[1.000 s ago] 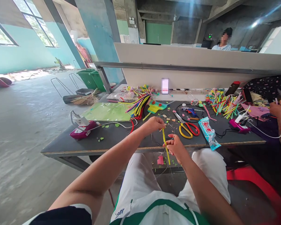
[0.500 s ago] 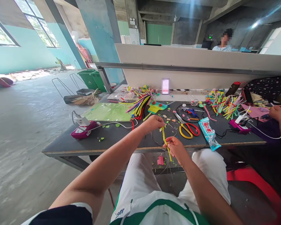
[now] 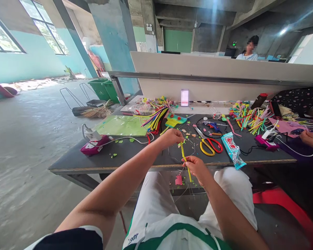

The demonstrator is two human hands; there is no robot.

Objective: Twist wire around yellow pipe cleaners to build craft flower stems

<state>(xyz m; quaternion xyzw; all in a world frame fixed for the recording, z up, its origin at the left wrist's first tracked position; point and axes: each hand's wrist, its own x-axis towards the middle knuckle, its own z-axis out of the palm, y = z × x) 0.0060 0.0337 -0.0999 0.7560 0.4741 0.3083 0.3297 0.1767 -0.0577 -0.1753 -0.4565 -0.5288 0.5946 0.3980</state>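
A yellow pipe cleaner runs between my two hands just above the table's front edge. Its upper end is pinched in the fingers of my left hand. Lower down, my right hand grips it between thumb and fingertips, and a tail hangs below toward my lap. Thin wire-like strands trail near the right fingers. Beyond the hands lie scissors with one yellow and one red handle. A bundle of coloured pipe cleaners rests behind my left hand.
A blue wrapper lies right of the scissors. Magenta power strips sit at both sides with white cables. A green sheet, a blue glue gun, a phone and a pipe cleaner pile are around. A neighbour's hand is at right.
My hands keep nearly the same grip on the yellow pipe cleaner. The view has shifted slightly, and the neighbour's hand at the right has moved lower.
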